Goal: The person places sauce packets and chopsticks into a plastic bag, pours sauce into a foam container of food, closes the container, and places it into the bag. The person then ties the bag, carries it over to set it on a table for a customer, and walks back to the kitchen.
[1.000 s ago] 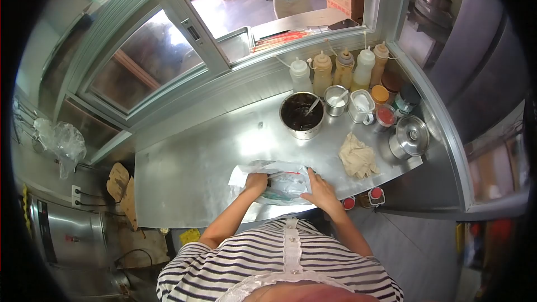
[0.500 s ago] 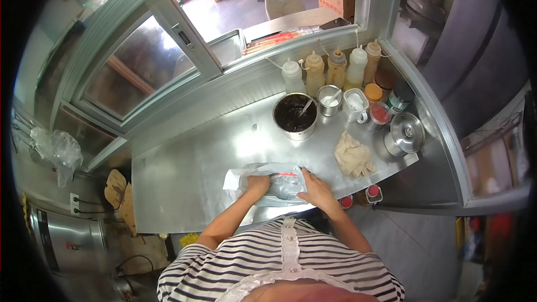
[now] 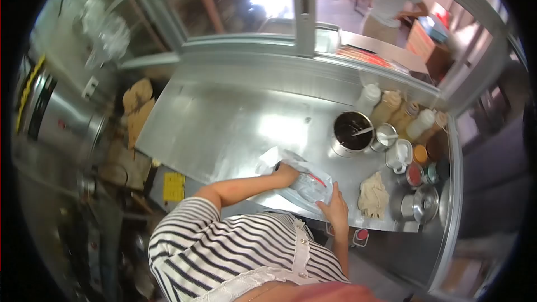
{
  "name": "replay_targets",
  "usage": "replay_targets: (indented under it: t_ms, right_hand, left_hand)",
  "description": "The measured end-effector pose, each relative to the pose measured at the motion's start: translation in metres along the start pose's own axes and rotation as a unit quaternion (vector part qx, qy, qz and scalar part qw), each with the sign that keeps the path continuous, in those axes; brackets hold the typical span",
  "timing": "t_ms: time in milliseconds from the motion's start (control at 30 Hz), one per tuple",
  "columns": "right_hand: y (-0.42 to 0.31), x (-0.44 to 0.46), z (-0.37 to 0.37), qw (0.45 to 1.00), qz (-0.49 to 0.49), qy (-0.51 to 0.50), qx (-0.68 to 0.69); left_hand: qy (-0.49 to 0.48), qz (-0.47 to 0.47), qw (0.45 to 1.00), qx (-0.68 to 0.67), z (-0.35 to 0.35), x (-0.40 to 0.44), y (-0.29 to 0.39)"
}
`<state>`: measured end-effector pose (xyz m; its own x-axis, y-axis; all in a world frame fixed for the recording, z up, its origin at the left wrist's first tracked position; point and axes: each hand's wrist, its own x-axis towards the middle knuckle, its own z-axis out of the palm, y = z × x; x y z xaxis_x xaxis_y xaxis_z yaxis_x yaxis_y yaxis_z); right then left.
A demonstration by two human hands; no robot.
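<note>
A whitish plastic bag (image 3: pixel 302 190) lies open near the front edge of the steel counter, with a red strip along its mouth. My left hand (image 3: pixel 287 174) reaches into the bag, its fingers hidden by the plastic. At the bag's right side, my right hand (image 3: pixel 335 208) grips the rim between thumb and fingers. What lies inside the bag is hard to make out. A crumpled beige cloth (image 3: pixel 373 194) rests on the counter to the right of my right hand.
Behind the cloth stand a pot of dark sauce (image 3: pixel 352 131) with a spoon, a small metal cup (image 3: pixel 385 137), a white container (image 3: pixel 399 156) and several squeeze bottles (image 3: pixel 390 105). A lidded steel pot (image 3: pixel 425 203) sits at right. Beyond the window stands a person (image 3: pixel 389 0).
My view has turned left, so the counter and its contents appear farther right. Both hands stay at the bag, the left one inside it and the right one on its rim.
</note>
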<state>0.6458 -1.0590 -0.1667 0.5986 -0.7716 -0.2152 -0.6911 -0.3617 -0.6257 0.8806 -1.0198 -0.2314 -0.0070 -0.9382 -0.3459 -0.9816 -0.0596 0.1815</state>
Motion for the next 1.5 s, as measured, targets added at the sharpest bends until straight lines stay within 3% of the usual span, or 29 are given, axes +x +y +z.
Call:
replay_targets:
  t_ms: [67,200,333,400,433,500,533,600,700,767,833,900,967,1033,1133,1167,1233,1300,1367,1433,1467,1500]
  right_hand:
    - [0.003,0.000,0.004,1.000,-0.015,-0.007,-0.008]
    - [0.001,0.004,0.004,1.000,-0.028,0.002,0.004]
    - [0.002,0.008,0.006,1.000,-0.009,0.018,0.002]
    - [-0.001,0.008,0.001,1.000,-0.003,-0.009,-0.009]
    - [-0.001,0.008,0.001,1.000,0.011,0.010,0.000]
    - [-0.003,0.008,0.003,1.000,0.009,0.014,-0.017]
    - [-0.005,0.006,0.006,0.999,0.028,0.023,-0.008]
    - [-0.012,0.007,0.011,0.998,0.008,0.064,-0.013]
    - [-0.022,0.000,0.023,0.992,0.024,0.124,-0.006]
    - [-0.031,-0.008,0.026,0.990,0.071,0.122,0.014]
    - [-0.028,-0.016,0.049,0.976,0.071,0.204,0.041]
    - [-0.037,-0.035,0.059,0.958,0.055,0.267,0.092]
    - [-0.058,-0.070,0.057,0.930,0.043,0.351,0.104]
    - [-0.061,-0.108,0.067,0.904,0.094,0.408,0.085]
    - [-0.068,-0.173,0.091,0.864,0.247,0.421,0.123]
    - [-0.062,-0.195,0.111,0.838,0.262,0.465,0.113]
    - [-0.068,-0.253,0.137,0.794,0.374,0.460,0.135]
    - [-0.064,-0.317,0.184,0.730,0.432,0.513,0.131]
    - [-0.072,-0.396,0.253,0.628,0.501,0.596,-0.005]
    - [-0.141,-0.501,0.273,0.435,0.547,0.679,0.227]
    - [-0.171,-0.563,0.294,0.301,0.504,0.749,0.307]
    - [-0.201,-0.625,0.315,0.148,0.436,0.815,0.352]
  left_hand:
    - [0.026,0.024,0.994,0.104,-0.006,-0.004,0.009]
    - [0.135,0.068,0.989,0.003,0.034,0.005,-0.013]
    - [0.048,0.058,0.997,0.013,-0.010,-0.012,0.001]
    - [0.210,0.089,0.973,0.024,-0.009,-0.009,-0.008]
    - [0.208,0.112,0.971,0.033,-0.015,-0.005,-0.013]
    - [0.125,0.058,0.989,0.053,-0.024,-0.001,-0.020]
    - [0.116,0.078,0.989,0.058,-0.029,-0.002,-0.017]
    - [-0.112,0.011,0.994,0.013,-0.044,-0.004,-0.011]
    - [-0.206,0.038,0.975,-0.075,-0.060,-0.022,0.006]
    - [-0.209,0.109,0.970,-0.056,-0.051,-0.030,-0.004]
    - [-0.154,0.111,0.981,-0.045,-0.041,-0.034,-0.015]
    - [-0.189,0.168,0.963,-0.093,-0.039,-0.022,-0.022]
    - [-0.213,0.099,0.932,-0.275,-0.039,-0.012,-0.019]
    - [-0.209,0.079,0.902,-0.369,-0.048,-0.008,-0.007]
    - [-0.238,0.164,0.892,-0.347,-0.075,-0.022,0.010]
    - [-0.250,0.183,0.881,-0.357,-0.076,-0.022,0.011]
    - [-0.331,0.195,0.754,-0.532,-0.063,-0.002,0.001]
    - [-0.347,0.090,0.634,-0.685,-0.053,0.024,-0.014]
    - [-0.540,0.328,0.351,-0.691,-0.012,0.121,-0.056]
    - [-0.253,0.017,0.486,-0.836,-0.036,0.073,-0.027]
    - [-0.266,0.023,0.489,-0.830,-0.030,0.093,-0.033]
    - [-0.270,0.145,0.611,-0.730,-0.028,0.126,-0.046]
